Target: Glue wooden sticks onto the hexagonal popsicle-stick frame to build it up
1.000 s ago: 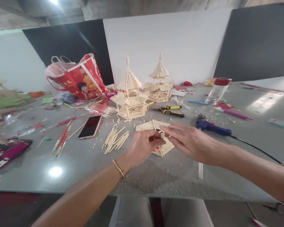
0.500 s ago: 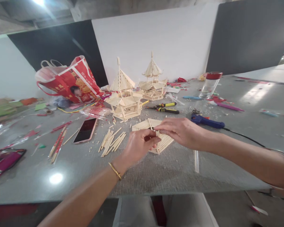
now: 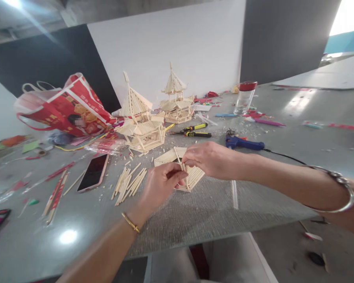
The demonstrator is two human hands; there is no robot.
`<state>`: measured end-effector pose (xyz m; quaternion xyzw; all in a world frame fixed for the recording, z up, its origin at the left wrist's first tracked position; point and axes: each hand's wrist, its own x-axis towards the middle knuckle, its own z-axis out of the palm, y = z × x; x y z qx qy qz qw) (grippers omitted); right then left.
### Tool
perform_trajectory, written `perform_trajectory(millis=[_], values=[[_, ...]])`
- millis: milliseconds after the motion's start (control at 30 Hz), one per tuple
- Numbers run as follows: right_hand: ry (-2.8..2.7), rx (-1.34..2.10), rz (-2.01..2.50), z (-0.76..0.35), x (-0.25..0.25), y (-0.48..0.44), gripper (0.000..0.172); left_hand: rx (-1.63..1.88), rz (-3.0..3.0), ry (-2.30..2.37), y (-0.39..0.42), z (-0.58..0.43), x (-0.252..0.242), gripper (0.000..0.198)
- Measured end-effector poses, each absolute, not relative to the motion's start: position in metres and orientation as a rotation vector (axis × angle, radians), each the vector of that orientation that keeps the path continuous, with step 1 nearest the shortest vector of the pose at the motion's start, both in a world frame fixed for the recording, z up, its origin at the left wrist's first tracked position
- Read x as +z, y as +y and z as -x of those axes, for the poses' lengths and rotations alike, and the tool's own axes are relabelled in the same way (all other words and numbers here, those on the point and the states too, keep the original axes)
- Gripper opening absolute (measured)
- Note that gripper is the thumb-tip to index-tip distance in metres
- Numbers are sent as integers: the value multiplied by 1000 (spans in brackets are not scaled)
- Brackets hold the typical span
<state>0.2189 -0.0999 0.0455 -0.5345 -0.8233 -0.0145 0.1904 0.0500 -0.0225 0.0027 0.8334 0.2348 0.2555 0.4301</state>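
- A short wooden stick stood nearly upright, pinched between the thumb and fingertips of my left hand at its lower end and those of my right hand at its top.
- Both sets of fingers were pressed together on it, directly over the flat stick roof panel lying on the grey table beneath them.
- I judged the stick light, stiff and easy to snap, best taken near its ends with a gentle pinch; the panel looked fragile too, safer held by its edges.
- Just left of my left fingers lay a loose pile of sticks, and beyond it a phone, face up.
- Behind my fingers stood two stick pagoda models, close enough to knock with a careless reach.
- Past my right fingers lay yellow-handled pliers and a blue glue gun, its cord running right beside my forearm.
- Further out were a red bag and a red-lidded jar.
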Motion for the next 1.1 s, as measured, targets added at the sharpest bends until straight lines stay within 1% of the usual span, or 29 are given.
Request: perform_trajectory(millis=[433, 733, 967, 1100], values=[[-2289, 28, 1514, -222, 45, -101, 21, 657, -2089, 580, -22, -53, 1, 16], [-2276, -7, 1520, -224, 41, -97, 21, 655, -2101, 558, -21, -53, 1, 17], [-2009, 212, 1578, -220, 37, -103, 23, 643, -2071, 595, -21, -54, -1, 19], [-1917, 313, 1595, -218, 38, -105, 22, 651, -2060, 582, -21, -53, -1, 17]])
